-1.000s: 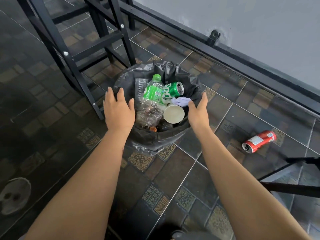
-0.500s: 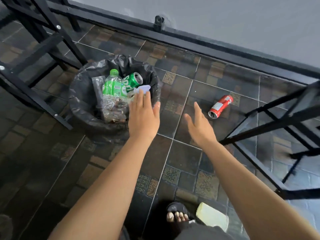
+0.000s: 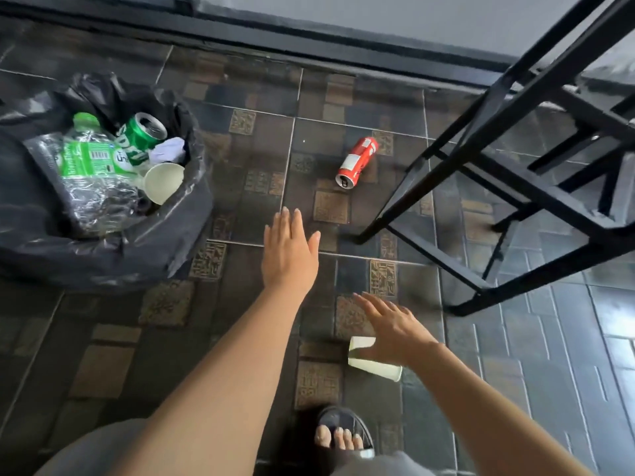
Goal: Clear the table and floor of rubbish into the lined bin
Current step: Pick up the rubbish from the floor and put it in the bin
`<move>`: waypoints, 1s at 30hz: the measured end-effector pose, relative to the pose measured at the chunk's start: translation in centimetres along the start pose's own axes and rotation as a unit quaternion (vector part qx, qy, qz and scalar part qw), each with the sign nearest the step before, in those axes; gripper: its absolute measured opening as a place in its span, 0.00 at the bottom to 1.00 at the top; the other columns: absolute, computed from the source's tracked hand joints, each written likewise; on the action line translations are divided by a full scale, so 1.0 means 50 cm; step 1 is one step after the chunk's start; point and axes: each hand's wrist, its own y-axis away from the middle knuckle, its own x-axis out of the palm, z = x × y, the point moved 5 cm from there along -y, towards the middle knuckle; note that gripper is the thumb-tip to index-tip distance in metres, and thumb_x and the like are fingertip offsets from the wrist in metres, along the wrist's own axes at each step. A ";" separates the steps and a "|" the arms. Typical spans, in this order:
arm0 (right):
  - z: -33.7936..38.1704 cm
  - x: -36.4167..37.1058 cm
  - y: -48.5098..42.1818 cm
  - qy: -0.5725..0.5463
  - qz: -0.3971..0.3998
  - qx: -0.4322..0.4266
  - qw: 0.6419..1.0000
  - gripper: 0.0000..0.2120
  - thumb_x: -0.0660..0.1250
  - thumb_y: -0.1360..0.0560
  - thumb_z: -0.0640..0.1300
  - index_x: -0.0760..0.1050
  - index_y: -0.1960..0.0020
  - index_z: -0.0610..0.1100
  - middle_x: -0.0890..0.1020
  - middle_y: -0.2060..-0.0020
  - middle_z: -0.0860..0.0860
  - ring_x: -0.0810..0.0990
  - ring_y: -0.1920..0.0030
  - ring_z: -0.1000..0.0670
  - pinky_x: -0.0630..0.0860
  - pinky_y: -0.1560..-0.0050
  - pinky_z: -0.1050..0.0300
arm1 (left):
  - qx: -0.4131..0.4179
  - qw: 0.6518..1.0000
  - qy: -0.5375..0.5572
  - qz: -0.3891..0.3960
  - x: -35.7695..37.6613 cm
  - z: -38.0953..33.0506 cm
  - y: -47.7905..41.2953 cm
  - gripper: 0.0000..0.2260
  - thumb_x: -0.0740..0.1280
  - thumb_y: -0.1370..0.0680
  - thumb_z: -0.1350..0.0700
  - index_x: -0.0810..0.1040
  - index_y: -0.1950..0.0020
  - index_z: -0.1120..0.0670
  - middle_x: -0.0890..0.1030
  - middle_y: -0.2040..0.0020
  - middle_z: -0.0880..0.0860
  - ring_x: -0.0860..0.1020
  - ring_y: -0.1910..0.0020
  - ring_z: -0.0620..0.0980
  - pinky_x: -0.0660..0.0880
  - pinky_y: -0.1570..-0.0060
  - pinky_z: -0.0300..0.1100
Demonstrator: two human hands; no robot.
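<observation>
The bin [image 3: 178, 231], lined with a black bag, stands at the left and holds a green-labelled plastic bottle [image 3: 89, 170], a green can [image 3: 142, 134], a paper cup [image 3: 163, 182] and white tissue. A red can [image 3: 357, 161] lies on its side on the dark tiles, beyond my hands. A pale paper cup [image 3: 369, 364] lies on the floor partly under my right hand [image 3: 395, 329], which hovers over it with fingers spread. My left hand [image 3: 288, 255] is open and flat above the tiles, between the bin and the red can, holding nothing.
A black metal frame of table or stool legs [image 3: 498, 159] stands at the right, close to the red can. A black rail [image 3: 309, 36] runs along the wall at the top. My sandalled foot [image 3: 343, 434] is at the bottom.
Both hands have left the bin's rim and swung right. The view has turned right, so the bin sits at the left. My right hand has dropped over the paper cup.
</observation>
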 end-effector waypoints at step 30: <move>-0.009 -0.089 -0.305 -0.086 -0.189 0.045 0.977 0.32 0.67 0.26 0.56 0.61 0.28 0.43 0.75 0.37 0.46 0.73 0.37 0.43 0.69 0.40 0.46 | 0.059 0.997 -0.038 0.026 0.151 -0.144 -0.314 0.29 0.60 0.21 0.43 0.57 0.23 0.50 0.59 0.23 0.58 0.59 0.25 0.60 0.58 0.28 0.54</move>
